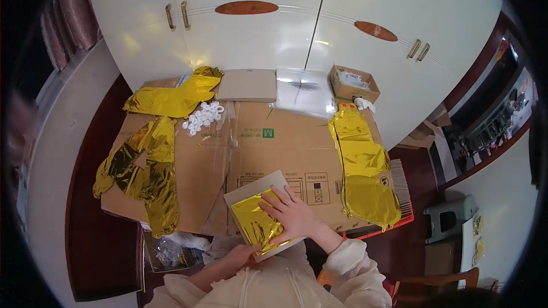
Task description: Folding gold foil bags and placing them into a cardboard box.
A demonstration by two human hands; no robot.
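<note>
gold folded foil lies on a pale rectangular card overhanging the brown cardboard tabletop; right hand spread flat over it, left hand grip too hidden to tell. smoothing seems underway; the next move likely calls for squared edges.

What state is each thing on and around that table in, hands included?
Gold foil: creased, flat on the card.
Card: turned askew.
Right hand: fingers spread on the gold foil.
Left hand: at the card's lower edge, grip unclear.
Foil piece at right: spread out, wrinkled.
White rings: loosely heaped.
Plastic sheets: lying flat.
Small box: open.
Cabinet doors: closed.
</note>
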